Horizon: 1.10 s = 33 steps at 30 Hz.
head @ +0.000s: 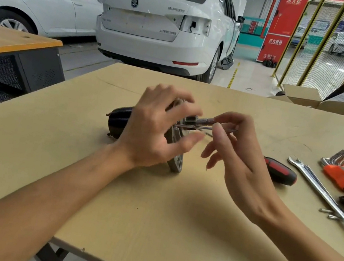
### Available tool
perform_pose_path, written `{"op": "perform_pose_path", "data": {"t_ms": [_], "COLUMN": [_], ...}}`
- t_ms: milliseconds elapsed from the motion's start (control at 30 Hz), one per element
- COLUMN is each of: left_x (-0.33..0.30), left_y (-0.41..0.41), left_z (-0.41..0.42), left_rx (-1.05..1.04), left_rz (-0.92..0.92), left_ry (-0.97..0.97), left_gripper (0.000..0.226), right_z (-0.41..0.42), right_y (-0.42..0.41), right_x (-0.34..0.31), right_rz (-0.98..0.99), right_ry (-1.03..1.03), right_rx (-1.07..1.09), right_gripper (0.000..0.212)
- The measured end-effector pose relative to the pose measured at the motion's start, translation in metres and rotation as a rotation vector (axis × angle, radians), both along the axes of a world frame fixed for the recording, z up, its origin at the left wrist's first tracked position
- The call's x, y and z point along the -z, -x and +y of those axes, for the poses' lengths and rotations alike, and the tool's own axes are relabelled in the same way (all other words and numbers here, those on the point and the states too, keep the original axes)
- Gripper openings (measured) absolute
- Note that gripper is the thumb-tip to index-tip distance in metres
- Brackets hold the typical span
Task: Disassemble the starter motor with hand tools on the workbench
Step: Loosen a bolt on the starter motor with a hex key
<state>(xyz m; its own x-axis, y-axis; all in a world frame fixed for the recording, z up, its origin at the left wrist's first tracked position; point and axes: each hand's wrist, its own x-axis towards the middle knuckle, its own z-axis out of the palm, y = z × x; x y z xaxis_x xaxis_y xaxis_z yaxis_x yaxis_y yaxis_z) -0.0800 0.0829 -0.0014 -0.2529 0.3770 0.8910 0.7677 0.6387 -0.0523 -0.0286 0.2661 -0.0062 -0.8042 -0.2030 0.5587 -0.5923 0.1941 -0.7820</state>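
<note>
With the left hand (152,131) steadying the starter motor (120,121), the right hand (229,147) pinches a long through-bolt (192,126), apparently mid-withdrawal; next calls for pulling it straight out.

Black starter motor (119,121) on workbench (153,207)

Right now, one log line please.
left hand steadies starter motor | right hand pinches long bolt | spanner idle

Bright even indoor light, soft shadows, wide-angle edge bending, slight blur
</note>
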Motion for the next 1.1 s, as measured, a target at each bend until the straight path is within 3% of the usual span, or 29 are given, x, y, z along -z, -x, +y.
{"op": "perform_pose_path", "data": {"t_ms": [67,300,433,767,867,967,1033,1100], "left_x": [0.002,0.004,0.001,0.003,0.004,0.004,0.005,0.006], "left_y": [0.001,-0.002,-0.002,0.003,0.004,0.005,0.007,0.008], "left_z": [0.003,0.006,0.005,-0.003,-0.006,-0.012,-0.013,-0.013], "left_rx": [-0.005,0.007,0.023,0.058,0.082,-0.039,-0.159,-0.192], "left_rz": [-0.006,-0.036,-0.077,-0.148,-0.16,-0.212,-0.24,-0.247], "left_ry": [0.082,-0.003,-0.071,-0.058,-0.132,-0.23,-0.25,-0.256], "left_gripper": [0.036,0.027,0.026,0.03,0.03,0.033,0.039,0.048], "right_z": [0.002,0.011,0.02,0.034,0.044,0.06,0.065,0.062], "right_y": [0.0,0.007,0.011,0.018,0.023,0.031,0.035,0.035], "right_x": [-0.002,-0.009,-0.017,-0.021,-0.027,-0.03,-0.026,-0.018], "right_rz": [-0.02,-0.133,-0.044,0.133,-0.024,-0.041,-0.033,-0.043], "right_ry": [-0.036,0.033,0.014,-0.139,0.084,0.251,0.163,-0.068], "right_rx": [0.021,-0.006,0.012,0.071,0.053,0.263,0.351,0.341], "right_gripper": [0.022,0.027,0.035,0.018,0.026,0.032,0.032,0.03]}}
